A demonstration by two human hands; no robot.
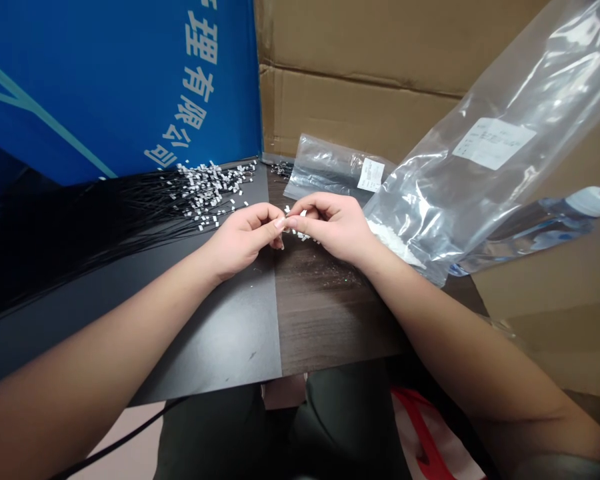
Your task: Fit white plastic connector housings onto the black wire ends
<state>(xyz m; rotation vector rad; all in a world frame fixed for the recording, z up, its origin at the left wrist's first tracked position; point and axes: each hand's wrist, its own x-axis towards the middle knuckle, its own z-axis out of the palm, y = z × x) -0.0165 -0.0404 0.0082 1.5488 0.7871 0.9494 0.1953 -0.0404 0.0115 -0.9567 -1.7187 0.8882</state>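
My left hand [245,240] and my right hand [335,225] meet fingertip to fingertip above the table. Both are closed in a pinch, and whatever is between the fingers is too small or hidden to name. Small white plastic pieces [301,235] lie on the dark wood surface just behind and under my right fingers. Left of my left hand lies a big bundle of thin black wires [80,220], with white connectors [207,187] on the ends nearest my hands. By my right wrist, a clear plastic bag [430,220] contains many small white pieces [391,241].
A smaller clear bag [325,170] with a label lies behind my hands, beside some dark wire ends [281,169]. At right, a water bottle [530,230] leans on its side. A blue printed panel [120,80] and cardboard [360,100] stand behind the table [320,327].
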